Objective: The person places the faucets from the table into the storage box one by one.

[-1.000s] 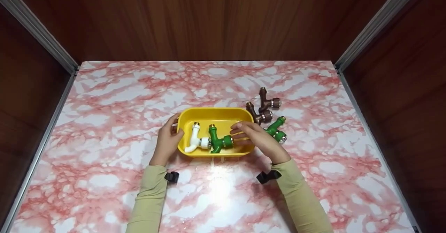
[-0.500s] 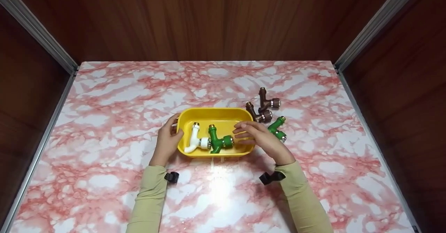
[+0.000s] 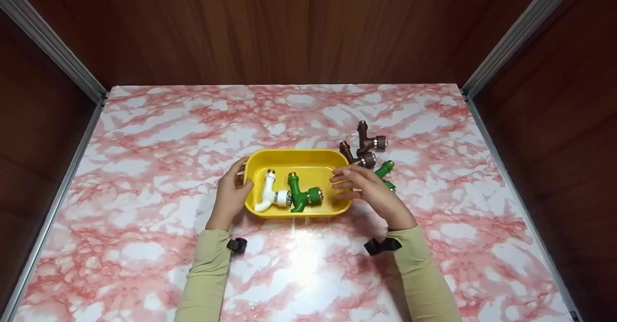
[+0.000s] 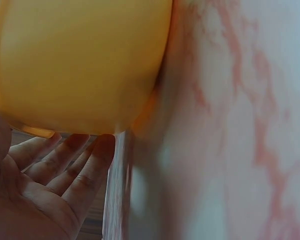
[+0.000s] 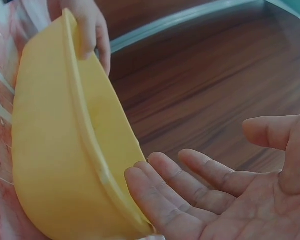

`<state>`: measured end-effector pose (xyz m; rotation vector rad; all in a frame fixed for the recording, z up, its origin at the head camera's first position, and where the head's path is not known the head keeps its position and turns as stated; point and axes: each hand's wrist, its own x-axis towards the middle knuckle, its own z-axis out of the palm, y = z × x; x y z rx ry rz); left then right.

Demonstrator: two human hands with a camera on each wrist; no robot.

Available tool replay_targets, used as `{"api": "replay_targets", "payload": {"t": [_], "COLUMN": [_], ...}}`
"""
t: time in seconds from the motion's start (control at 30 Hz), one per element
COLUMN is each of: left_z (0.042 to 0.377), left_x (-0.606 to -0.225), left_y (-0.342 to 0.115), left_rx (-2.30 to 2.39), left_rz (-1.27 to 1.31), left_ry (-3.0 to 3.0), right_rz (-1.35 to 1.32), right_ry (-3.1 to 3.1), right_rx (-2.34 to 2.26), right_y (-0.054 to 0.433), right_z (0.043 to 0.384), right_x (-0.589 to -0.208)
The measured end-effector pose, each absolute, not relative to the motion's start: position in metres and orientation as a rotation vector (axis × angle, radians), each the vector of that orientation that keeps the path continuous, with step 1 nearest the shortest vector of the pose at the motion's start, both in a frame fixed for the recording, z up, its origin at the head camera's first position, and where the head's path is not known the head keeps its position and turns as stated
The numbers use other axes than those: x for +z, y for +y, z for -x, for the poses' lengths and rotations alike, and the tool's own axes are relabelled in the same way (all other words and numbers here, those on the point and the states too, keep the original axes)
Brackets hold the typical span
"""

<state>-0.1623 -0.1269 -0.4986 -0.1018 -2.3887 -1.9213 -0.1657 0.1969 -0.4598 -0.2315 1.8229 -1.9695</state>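
Note:
A yellow plastic tub (image 3: 301, 214) stands on the marbled table. Inside it lie a white tap (image 3: 267, 194) and, to its right, a green tap (image 3: 299, 197), both with their threaded ends pointing away. My left hand (image 3: 230, 195) grips the tub's left end, thumb over the rim and fingers against the outer wall. Over the right rim hovers my right hand (image 3: 375, 194), its fingers loosely extended and nothing in them. In the right wrist view its palm and spread thumb show beside the tub wall (image 5: 55, 145). A second green tap (image 3: 385, 168) lies partly hidden behind that hand.
Two brown taps lie just beyond the tub's right end: one farther back (image 3: 368, 141), the other nearer (image 3: 357, 159), close to the rim. Dark wood-grain panels (image 3: 289, 33) with metal corner strips enclose the table at the back and both sides.
My right hand has drawn back to the right, from over the green tap's handle in the tub to the right rim. The left hand and the tub stay essentially in place.

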Motion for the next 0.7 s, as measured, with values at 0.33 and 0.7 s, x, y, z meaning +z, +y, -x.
{"api": "replay_targets", "payload": {"t": [0.33,0.7], "left_z": [0.161,0.177], "left_x": [-0.497,-0.532], "left_y": [-0.126,-0.132], "left_rx": [-1.898,-1.904], "left_rz": [0.082,0.071], "left_ry": [-2.409,-2.397], "right_rz": [0.195,0.153], "right_ry": [1.819,1.830], "right_rx": [-1.998,-2.037], "right_y": [0.209,0.227], "right_z": [0.164,0.163], "right_x": [-0.458,-0.459]}}
